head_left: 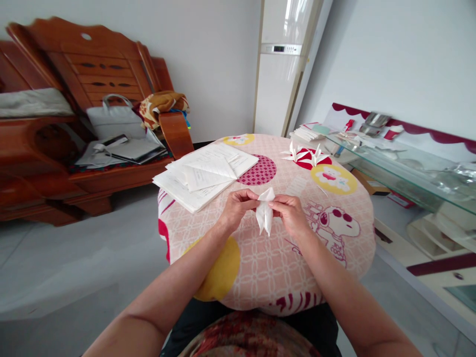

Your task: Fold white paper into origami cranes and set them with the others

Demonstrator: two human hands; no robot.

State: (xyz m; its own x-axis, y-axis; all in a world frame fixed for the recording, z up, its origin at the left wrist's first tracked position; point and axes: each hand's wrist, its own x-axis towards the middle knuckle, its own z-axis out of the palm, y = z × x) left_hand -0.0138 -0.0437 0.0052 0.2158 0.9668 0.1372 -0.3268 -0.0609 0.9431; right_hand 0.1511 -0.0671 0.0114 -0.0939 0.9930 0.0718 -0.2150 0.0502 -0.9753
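Between my two hands, above the round table, is a piece of folded white paper (pixel 265 210) with a pointed top and two narrow points hanging down. My left hand (pixel 238 207) pinches its left edge between thumb and fingers. On the opposite edge, my right hand (pixel 290 210) grips it the same way. Finished-looking white paper cranes (pixel 316 156) sit at the table's far right. To the left of my hands lies a stack of printed paper sheets (pixel 201 198), with a folded sheet (pixel 210 173) on top.
A patterned cloth (pixel 260 267) covers the table. Beyond its right edge stands a glass-topped cabinet (pixel 401 173) with a pile of paper (pixel 307 133) at its near end. A wooden sofa (pixel 100 64) with bags and papers is at left; a tall white air conditioner (pixel 278 79) stands behind.
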